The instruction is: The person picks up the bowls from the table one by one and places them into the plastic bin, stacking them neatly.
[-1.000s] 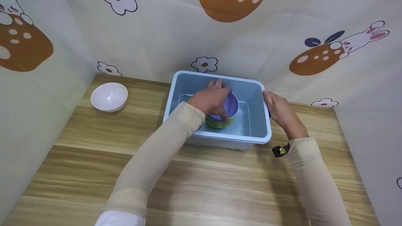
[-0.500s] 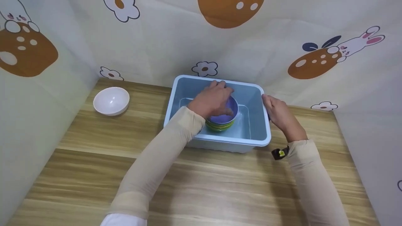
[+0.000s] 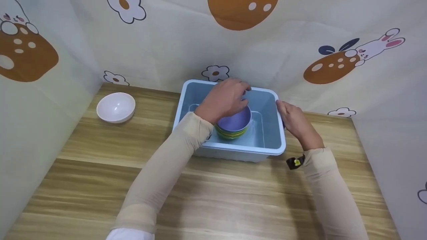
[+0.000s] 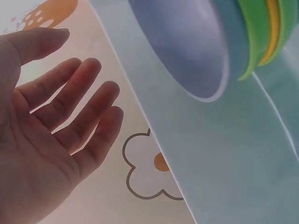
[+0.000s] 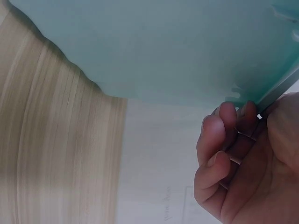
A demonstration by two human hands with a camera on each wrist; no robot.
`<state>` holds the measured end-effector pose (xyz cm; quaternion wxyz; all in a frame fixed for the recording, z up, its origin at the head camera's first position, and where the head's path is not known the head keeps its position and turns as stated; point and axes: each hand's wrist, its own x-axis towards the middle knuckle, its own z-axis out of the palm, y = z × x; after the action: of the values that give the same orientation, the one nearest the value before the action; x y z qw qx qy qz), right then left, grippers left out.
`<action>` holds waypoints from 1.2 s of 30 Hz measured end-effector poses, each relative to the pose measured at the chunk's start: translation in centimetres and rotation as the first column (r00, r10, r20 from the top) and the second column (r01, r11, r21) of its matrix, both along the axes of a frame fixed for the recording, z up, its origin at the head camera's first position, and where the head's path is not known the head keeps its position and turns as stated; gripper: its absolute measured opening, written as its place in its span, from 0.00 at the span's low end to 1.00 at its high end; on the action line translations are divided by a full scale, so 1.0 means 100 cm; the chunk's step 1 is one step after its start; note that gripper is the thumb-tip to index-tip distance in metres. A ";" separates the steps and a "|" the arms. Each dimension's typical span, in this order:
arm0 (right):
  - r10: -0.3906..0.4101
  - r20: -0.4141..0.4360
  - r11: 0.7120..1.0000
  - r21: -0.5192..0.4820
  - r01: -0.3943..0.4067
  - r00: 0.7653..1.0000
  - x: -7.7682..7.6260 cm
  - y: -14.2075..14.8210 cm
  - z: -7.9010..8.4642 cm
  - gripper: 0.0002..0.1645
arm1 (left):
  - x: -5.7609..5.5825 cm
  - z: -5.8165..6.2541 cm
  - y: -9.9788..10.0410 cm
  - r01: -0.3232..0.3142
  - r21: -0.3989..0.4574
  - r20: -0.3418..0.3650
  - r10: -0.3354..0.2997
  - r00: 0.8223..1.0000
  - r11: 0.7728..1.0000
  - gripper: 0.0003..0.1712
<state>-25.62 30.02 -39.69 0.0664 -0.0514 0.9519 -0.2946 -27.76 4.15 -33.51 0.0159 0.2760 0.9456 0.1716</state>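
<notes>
A stack of bowls (image 3: 236, 123), purple on top with green and yellow ones beneath, sits inside a light blue plastic tub (image 3: 233, 147). Above the stack hovers my left hand (image 3: 227, 100), fingers loosely bent and holding nothing. In the left wrist view that hand (image 4: 60, 112) is apart from the purple bowl (image 4: 196, 51), its palm and fingers bare. My right hand (image 3: 295, 121) grips the tub's right rim, thumb on top. Seen from the right wrist, its curled fingers (image 5: 217, 140) are under the rim against the tub's outer wall (image 5: 154, 51).
A white bowl (image 3: 116, 107) stands on the wooden table (image 3: 213, 196) at the back left. A printed cloth wall (image 3: 160, 50) rises right behind the tub, and more cloth encloses the left and right sides.
My left hand has let go of the bowl stack and risen up and back from it, uncovering more of the purple bowl. The right hand keeps its hold on the tub's rim.
</notes>
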 end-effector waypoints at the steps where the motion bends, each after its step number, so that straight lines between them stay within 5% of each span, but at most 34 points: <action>1: 0.000 -0.005 1.000 0.003 0.000 1.000 0.000 0.000 0.000 0.38 | 0.000 0.002 -0.001 -0.003 0.010 -0.001 0.003 1.000 1.000 0.25; 10: -0.012 0.001 1.000 -0.002 0.012 1.000 0.000 0.001 0.002 0.38 | 0.004 0.035 -0.014 -0.047 0.168 0.121 0.026 0.992 0.985 0.27; 16: -0.011 0.007 1.000 -0.011 0.011 1.000 -0.001 0.001 0.002 0.38 | 0.010 0.052 -0.023 -0.068 0.207 0.115 0.044 0.992 0.976 0.28; 26: 0.001 0.018 1.000 -0.025 0.000 1.000 -0.001 0.001 -0.001 0.39 | 0.016 0.061 -0.046 -0.075 0.271 0.007 0.076 0.997 0.960 0.34; 36: 0.010 -0.011 1.000 -0.020 -0.011 1.000 0.000 0.000 -0.001 0.36 | 0.016 0.055 -0.080 -0.097 0.345 -0.121 0.147 0.982 0.934 0.35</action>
<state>-25.61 30.03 -39.74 0.0623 -0.0586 0.9490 -0.3035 -26.17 -3.88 -28.03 -0.1111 0.2271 0.9162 0.3110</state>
